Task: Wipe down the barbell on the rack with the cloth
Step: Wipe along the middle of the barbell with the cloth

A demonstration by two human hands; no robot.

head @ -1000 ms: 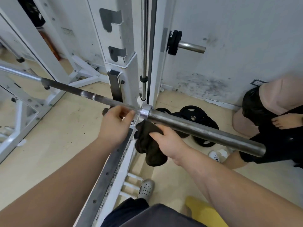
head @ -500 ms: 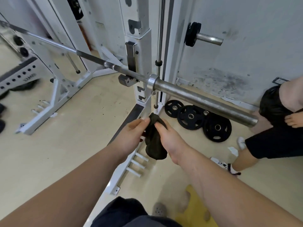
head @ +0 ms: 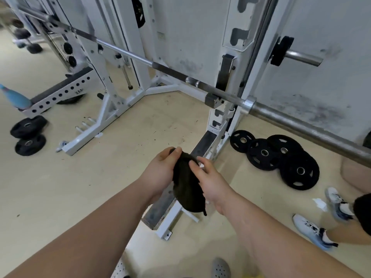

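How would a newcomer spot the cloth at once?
Start at the white rack, where the barbell rests. Below it, the left hand and right hand hold the cloth between them. Unlike the rigid black plates nearby, it is a dark, limp bundle.

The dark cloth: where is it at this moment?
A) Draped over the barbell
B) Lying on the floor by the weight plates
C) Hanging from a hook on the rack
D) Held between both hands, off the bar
D: the cloth hangs between the left hand and the right hand, which both grip it, well below the barbell and not touching it.
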